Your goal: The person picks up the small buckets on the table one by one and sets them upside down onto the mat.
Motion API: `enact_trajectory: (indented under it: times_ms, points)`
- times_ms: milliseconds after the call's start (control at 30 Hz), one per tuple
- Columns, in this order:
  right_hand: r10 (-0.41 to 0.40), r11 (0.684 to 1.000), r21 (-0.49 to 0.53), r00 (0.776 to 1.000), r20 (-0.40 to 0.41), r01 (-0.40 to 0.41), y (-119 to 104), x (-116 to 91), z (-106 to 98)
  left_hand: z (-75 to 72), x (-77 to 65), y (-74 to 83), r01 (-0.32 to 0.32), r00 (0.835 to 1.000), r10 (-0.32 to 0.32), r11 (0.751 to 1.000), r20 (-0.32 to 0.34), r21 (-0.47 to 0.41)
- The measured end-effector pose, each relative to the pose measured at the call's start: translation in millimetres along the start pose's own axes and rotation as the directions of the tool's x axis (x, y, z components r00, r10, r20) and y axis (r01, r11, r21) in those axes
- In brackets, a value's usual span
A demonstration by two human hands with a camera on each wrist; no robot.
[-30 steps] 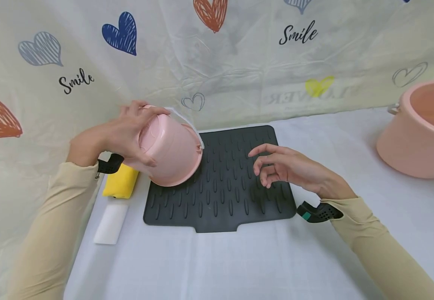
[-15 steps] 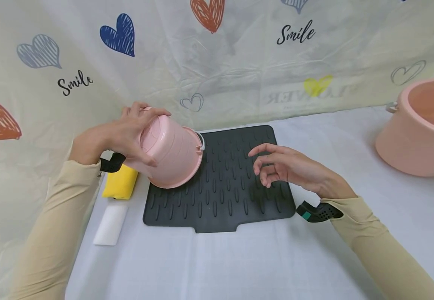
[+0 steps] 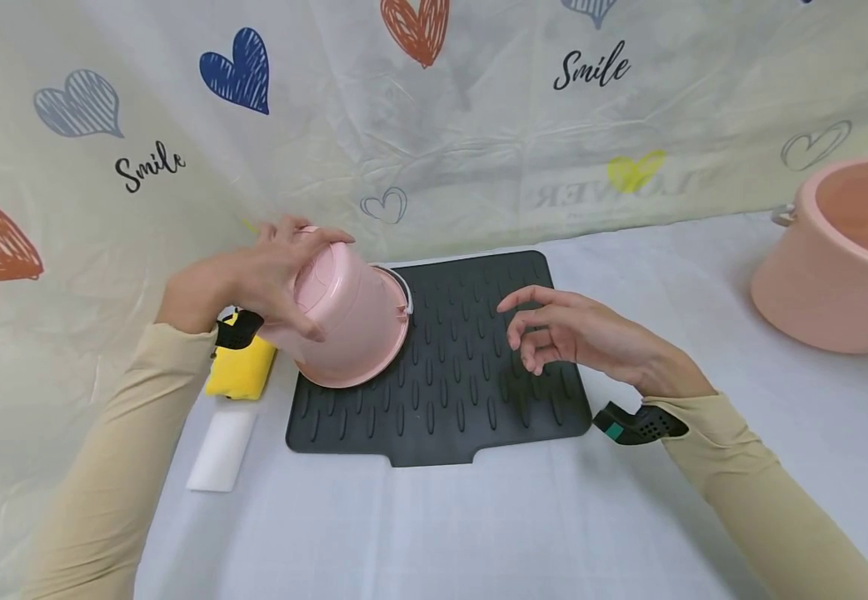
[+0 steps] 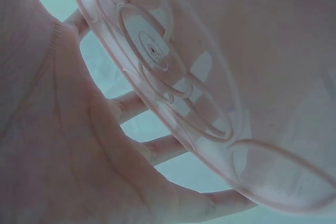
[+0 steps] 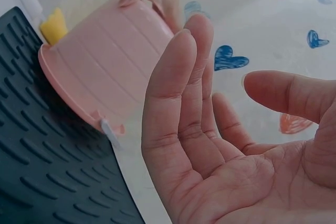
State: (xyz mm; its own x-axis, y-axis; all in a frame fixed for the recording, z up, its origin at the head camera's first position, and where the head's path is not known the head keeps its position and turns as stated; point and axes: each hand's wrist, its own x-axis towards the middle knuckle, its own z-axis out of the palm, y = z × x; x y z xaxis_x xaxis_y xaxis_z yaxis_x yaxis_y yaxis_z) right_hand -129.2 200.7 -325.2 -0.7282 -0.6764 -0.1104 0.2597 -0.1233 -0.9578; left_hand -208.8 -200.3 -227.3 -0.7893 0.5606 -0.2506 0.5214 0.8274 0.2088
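My left hand (image 3: 272, 271) grips a small pink bucket (image 3: 359, 317) round its base, thumb on the near side and fingers over the far side. The bucket is tipped, its base up toward the palm and its rim down over the left part of the black ridged mat (image 3: 441, 400). A pale handle (image 3: 407, 292) hangs at the rim. In the left wrist view the ringed base (image 4: 173, 72) fills much of the picture, with the fingers reaching past its edge. Loosely bent and holding nothing, my right hand (image 3: 576, 333) hovers above the mat's right side.
A large pink pot-shaped bucket (image 3: 824, 292) stands at the far right. Left of the mat lie a folded yellow cloth (image 3: 242, 367) and a white flat piece (image 3: 221, 450). Behind the table hangs a sheet (image 3: 464, 125) printed with hearts. White cloth (image 3: 434, 533) covers the table.
My left hand has shifted slightly right and down with the bucket, whose rim sits lower over the mat. Its handle has swung down against the rim. The right hand has stayed put.
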Motion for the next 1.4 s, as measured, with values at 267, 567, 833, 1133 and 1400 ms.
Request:
enact_trajectory:
  times_ms: [267, 567, 833, 1133, 1400]
  points:
    - [0.013, 1.000, -0.013, 1.000, -0.018, -0.014, 0, 0, 1, 6.4, 12.5, 3.1, -0.020, 0.999, 0.020, 1.000, 0.031, -0.004]
    - [0.008, 1.000, -0.016, 1.000, -0.006, -0.008, 2, 2, 2, 9.5, 22.5, 4.4, 0.018, 0.997, -0.017, 1.000, 0.071, -0.018]
    - [0.015, 1.000, -0.014, 1.000, -0.005, -0.015, 3, 4, 2, 13.2, 23.2, 1.0, 0.013, 0.998, -0.012, 1.000, 0.062, -0.025]
    - [0.004, 1.000, -0.014, 1.000, 0.002, -0.003, 3, 5, 2, 15.5, 20.4, 0.3, 0.011, 0.999, -0.009, 0.999, 0.044, -0.037]
    - [0.002, 1.000, -0.019, 1.000, 0.004, -0.002, 3, 5, 4, 18.3, 16.6, -0.4, 0.023, 1.000, -0.023, 0.999, 0.006, -0.033]
